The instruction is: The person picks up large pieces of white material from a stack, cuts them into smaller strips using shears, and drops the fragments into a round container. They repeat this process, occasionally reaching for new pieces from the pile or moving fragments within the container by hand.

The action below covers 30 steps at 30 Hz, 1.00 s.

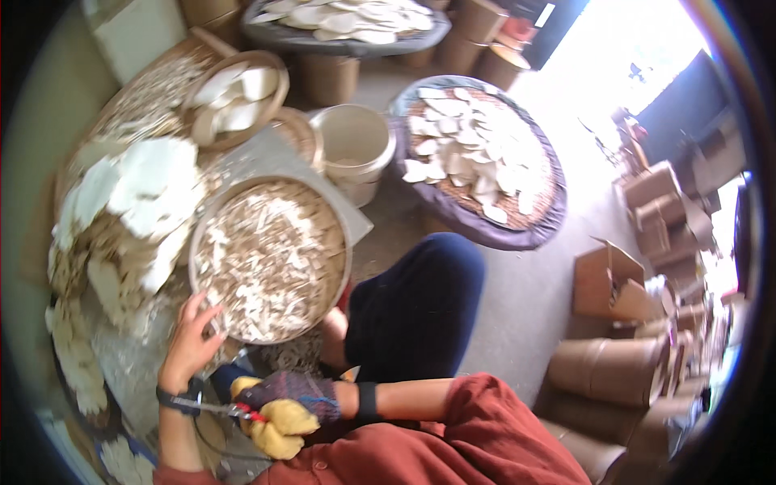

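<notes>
Many woven trays [453,198] (white slices), concrete floor [525,299]

A single head-worn fisheye camera looks steeply down from close above the person's lap. The left hand [190,339] sits at lower left of the frame, the floor [525,299] fills the right, and straight edges bend toward the rim.

The left hand [190,339] is bare, with a dark band at its wrist. The right hand [283,408] wears a knitted glove, dark and speckled over the back, yellow at the fingers. Above the glove sit a black wristband and a rust-red sleeve; dark blue trousers cover the leg.
</notes>
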{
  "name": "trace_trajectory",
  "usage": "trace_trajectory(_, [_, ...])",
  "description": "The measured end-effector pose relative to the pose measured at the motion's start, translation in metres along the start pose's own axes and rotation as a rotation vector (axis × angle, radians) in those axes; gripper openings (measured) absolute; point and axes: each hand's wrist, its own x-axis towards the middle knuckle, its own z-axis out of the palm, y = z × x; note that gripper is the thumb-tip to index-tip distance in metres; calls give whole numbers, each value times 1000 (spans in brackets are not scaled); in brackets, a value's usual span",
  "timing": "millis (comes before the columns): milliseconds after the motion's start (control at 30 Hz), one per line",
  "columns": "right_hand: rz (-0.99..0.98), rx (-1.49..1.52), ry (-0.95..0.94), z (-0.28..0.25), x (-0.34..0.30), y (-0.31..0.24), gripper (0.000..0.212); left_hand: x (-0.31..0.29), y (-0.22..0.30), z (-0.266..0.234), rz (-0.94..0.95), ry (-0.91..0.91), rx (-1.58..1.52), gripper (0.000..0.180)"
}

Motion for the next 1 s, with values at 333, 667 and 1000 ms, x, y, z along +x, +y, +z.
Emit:
trace_trajectory(333, [-102, -54, -16, 16, 4, 29, 37, -23, -44, 16, 21, 298, -194, 29])
trace_trajectory(667, [43, -6, 128, 14, 11, 51, 39, -64, -111, 11, -419, 643, -873, 17])
trace_trajectory(1000, [156, 996, 195, 17, -6, 111, 32, -62, -9, 50, -226, 593, -1513, 41])
